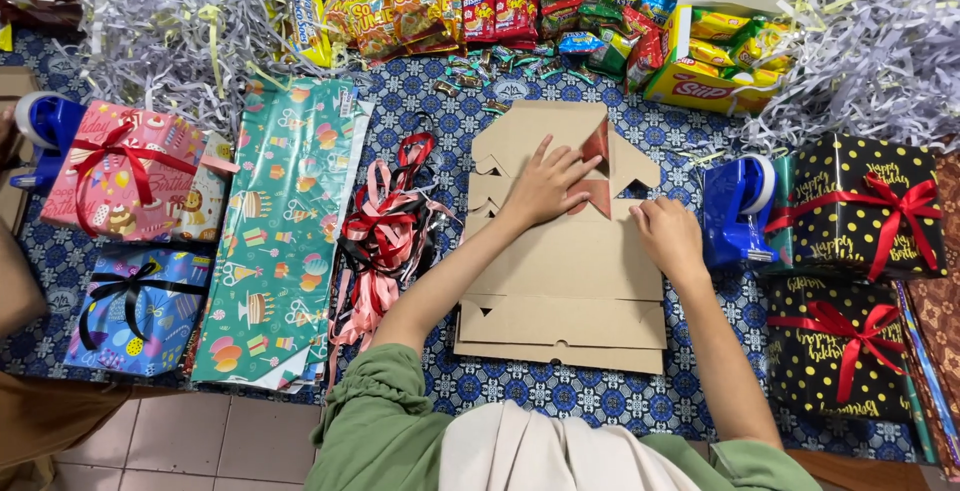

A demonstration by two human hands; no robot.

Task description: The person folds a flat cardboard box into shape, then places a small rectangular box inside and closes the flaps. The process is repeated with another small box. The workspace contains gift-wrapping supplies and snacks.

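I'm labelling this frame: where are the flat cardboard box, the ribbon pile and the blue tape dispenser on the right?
cardboard box [570,296]: head view, bare middle panel.
ribbon pile [380,226]: head view, centre of the tangle.
tape dispenser [733,213]: head view, blue body.

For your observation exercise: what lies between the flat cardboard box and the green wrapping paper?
In the head view, a heap of red and pink ribbons lies between the cardboard box and the wrapping paper.

Flat cardboard box [560,281] between ribbons [385,226] left, tape dispenser [735,209] right.
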